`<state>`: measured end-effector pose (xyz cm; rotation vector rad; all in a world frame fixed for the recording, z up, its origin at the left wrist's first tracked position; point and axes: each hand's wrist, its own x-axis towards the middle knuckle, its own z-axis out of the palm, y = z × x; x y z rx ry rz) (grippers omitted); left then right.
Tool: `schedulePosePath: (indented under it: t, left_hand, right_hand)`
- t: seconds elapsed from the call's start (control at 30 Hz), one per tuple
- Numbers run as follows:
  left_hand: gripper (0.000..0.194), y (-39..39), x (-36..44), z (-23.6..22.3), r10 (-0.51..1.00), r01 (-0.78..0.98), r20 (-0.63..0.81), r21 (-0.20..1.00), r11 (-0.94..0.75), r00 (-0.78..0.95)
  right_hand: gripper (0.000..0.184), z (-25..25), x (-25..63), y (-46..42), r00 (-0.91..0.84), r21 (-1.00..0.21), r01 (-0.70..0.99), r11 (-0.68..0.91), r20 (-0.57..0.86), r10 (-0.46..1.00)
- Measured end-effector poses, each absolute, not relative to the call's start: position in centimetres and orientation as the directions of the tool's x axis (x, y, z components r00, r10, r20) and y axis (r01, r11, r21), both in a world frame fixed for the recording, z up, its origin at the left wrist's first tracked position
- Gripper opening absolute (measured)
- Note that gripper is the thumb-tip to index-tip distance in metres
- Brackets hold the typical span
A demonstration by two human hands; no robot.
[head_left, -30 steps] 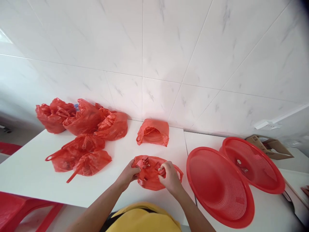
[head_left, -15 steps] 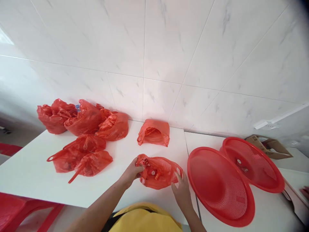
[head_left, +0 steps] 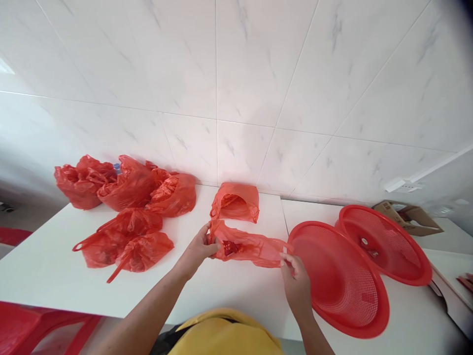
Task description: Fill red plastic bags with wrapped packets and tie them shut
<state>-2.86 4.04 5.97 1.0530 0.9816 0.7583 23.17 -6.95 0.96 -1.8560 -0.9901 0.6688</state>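
Observation:
A thin red plastic bag is stretched sideways between my two hands, over the white table. My left hand grips its left end, the thumb lying on top. At the other end, by the handle, my right hand pinches the bag's edge near the basket rim. Inside the bag, toward my left hand, dark red small items show; their kind is too small to tell. Just behind it stands another red plastic bag with its mouth facing me.
Several filled red bags crowd the table's left side. Two red plastic baskets overlap on the right, the rear one holding a few small pieces. Farther right are a cardboard box and a wall. A red stool stands lower left.
My right hand has moved right and the bag is pulled longer and flatter. My left hand has lifted its end slightly away from me. The small items inside are now less exposed.

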Motion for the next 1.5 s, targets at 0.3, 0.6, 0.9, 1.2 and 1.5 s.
schedulePosePath:
  t: [0.3,0.6,0.9,1.2,1.5]
  left_hand:
    - [0.068,3.2,-3.8,3.4,0.862,0.001,-0.385,0.913,0.408,0.329]
    - [0.063,3.7,-3.3,4.5,0.86,0.065,-0.334,0.94,0.335,0.385]
    - [0.062,4.5,-3.4,5.8,0.903,0.258,-0.244,0.953,0.156,0.354]
    - [0.042,3.4,-4.2,6.0,0.928,0.489,-0.234,0.87,0.067,0.289]
    - [0.043,3.4,-4.5,6.6,0.941,0.568,-0.111,0.818,-0.097,0.321]
  right_hand:
    - [0.029,-1.5,22.6,-7.2,0.446,-0.886,0.359,-0.295,-0.115,0.888]
    - [0.035,0.1,22.7,-6.8,0.444,-0.877,0.409,-0.253,-0.051,0.895]
    - [0.03,2.1,23.6,-6.9,0.5,-0.872,0.448,-0.198,0.061,0.864]
    - [0.073,0.4,22.4,-6.5,0.521,-0.908,0.363,-0.21,0.01,0.854]
    - [0.025,-1.8,24.2,-8.9,0.443,-0.684,0.573,-0.45,-0.204,0.873]
